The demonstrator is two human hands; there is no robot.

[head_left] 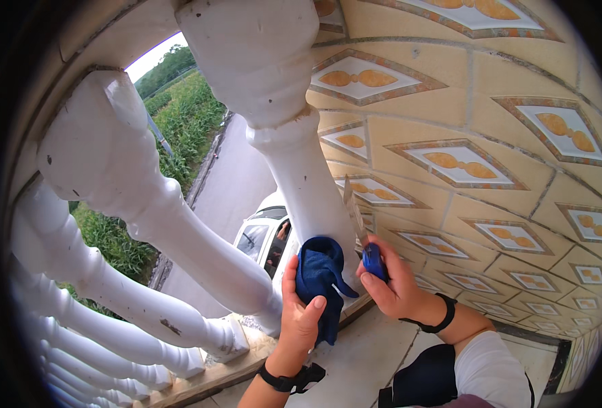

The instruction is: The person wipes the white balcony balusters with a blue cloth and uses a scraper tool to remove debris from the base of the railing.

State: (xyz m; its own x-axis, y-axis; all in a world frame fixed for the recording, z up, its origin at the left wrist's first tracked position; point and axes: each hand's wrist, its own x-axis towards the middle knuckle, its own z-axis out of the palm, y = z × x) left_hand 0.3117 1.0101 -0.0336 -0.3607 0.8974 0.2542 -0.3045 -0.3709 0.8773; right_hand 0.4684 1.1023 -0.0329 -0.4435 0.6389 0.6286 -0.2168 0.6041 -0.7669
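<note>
Hands met at lower centre: left hand gripped a dark blue cloth against a white baluster; right hand clasped a blue-handled scraper.

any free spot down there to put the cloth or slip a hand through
Bare floor lies between the two forearms. Open gaps separate the white balusters. It is crowded at the near baluster's base, where the left hand presses the blue cloth and the right hand holds a scraper.
</note>
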